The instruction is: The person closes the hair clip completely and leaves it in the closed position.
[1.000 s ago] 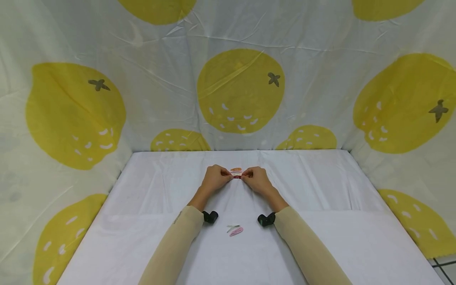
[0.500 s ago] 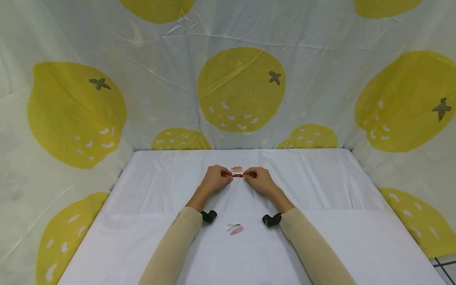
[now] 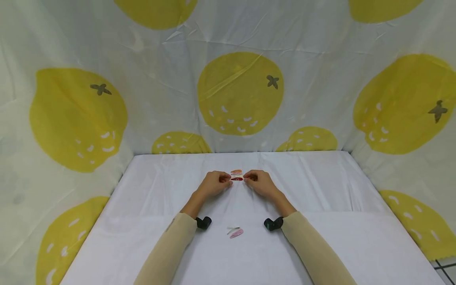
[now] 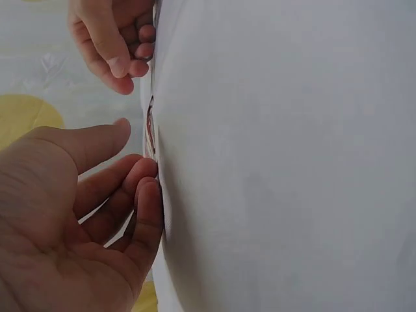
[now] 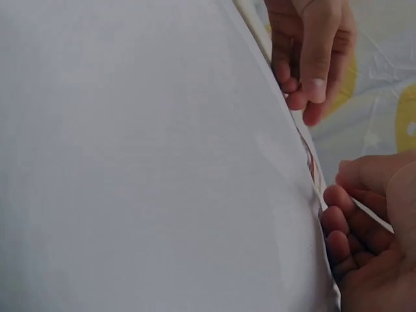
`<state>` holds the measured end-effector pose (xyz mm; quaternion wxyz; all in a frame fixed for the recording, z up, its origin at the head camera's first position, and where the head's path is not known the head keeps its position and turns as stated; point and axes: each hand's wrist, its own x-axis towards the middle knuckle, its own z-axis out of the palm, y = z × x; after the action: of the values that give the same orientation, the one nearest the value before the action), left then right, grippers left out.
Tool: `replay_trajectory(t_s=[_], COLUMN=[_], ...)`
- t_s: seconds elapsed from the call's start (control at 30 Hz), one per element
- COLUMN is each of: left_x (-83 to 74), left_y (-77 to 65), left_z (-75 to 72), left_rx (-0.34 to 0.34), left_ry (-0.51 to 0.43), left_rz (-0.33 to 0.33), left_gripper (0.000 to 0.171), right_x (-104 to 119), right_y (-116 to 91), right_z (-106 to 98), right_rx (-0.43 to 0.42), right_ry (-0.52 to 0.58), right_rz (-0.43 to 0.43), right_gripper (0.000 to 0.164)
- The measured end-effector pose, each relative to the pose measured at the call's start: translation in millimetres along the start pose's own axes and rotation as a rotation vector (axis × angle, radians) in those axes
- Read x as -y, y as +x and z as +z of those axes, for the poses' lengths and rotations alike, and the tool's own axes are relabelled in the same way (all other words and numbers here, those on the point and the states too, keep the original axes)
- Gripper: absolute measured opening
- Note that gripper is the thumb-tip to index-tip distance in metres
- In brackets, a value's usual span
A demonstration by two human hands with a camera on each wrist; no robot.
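Had the work, as far as could be judged, well begun but short of finished. Had a small row of clips (image 3: 236,175) set out on the table (image 3: 327,241), lying crosswise between the left hand (image 3: 215,183) and the right hand (image 3: 261,182). Saw in it an orange clip (image 3: 236,171) at the far side, beyond the level of the fingertips, then narrow pink and whitish bands (image 3: 236,175), probably more clips but too small to count, and, on the near side, right between the two sets of fingertips, a red clip (image 3: 236,179). Judged that part done or almost done, with the red clip roughly parallel to the rest.

Grasped nothing in either hand, to all appearances. Had the left hand released, just beside the left end of the red clip, with thumb spread away from softly bent fingers in the left wrist view. Had the right hand released too, just beside the opposite end, with thumb apart from bent fingertips in the right wrist view. Could not tell about any light touch against the clip ends. Took this for the close of a placing or a slight straightening.

Had more left over nearer the body than either hand, between the black wrist cameras (image 3: 204,223): a pink clip (image 3: 236,233), slanted, and just beside it some slim pale pieces (image 3: 233,228), perhaps clips as well. Counted these as likely still to be added.
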<state>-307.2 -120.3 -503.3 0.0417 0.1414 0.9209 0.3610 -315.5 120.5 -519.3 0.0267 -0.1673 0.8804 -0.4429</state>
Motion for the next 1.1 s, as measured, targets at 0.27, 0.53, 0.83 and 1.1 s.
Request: replay_trajectory(t_s=[0.27, 0.53, 0.83, 1.1], left_x=[2.6, 2.3, -2.9, -6.7], left_y=[-14.3, -31.8, -63.1, -88.0], left_z=[-7.7, -14.9, -24.8, -27.7], left_rx=[0.015, 0.008, 0.021, 0.023], left_ry=[-0.002, -0.010, 0.035, 0.040], left_rz=[0.022, 0.084, 0.153, 0.188], left_gripper=[0.030, 0.032, 0.032, 0.033], right_x=[3.5, 10.5, 20.9, 28.2], right_y=[-9.3, -23.9, -52.0, -75.4], right_z=[-7.4, -15.2, -24.4, -25.2], right_rx=[0.025, 0.083, 0.106, 0.116], right_ry=[-0.016, -0.042, -0.076, -0.106], right_rz=[-0.015, -0.062, -0.146, -0.212], right_gripper=[0.020, 0.023, 0.026, 0.028])
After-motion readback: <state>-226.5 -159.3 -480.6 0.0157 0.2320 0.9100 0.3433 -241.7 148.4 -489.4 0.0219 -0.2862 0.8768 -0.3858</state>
